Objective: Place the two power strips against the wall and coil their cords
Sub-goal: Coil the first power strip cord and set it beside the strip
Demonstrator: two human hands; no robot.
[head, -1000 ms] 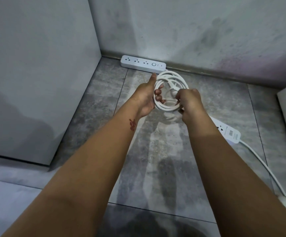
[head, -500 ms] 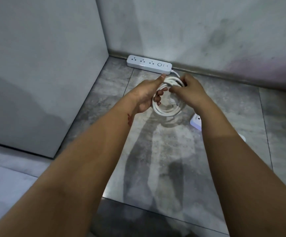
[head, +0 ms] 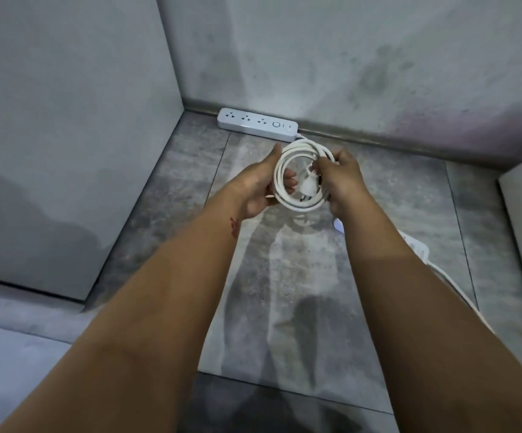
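One strip (head: 257, 124) lies against the wall (head: 347, 73) at upper centre; its cord (head: 299, 208) is looped, left hand (head: 258, 190) curled round one side, right hand (head: 344, 182) gripping the other by the plug (head: 308, 186). The second strip (head: 416, 246) (half hidden behind the right forearm (head: 394, 276)) lies on the floor (head: 284, 307), loose cord (head: 450, 276) uncoiled: about half remains.
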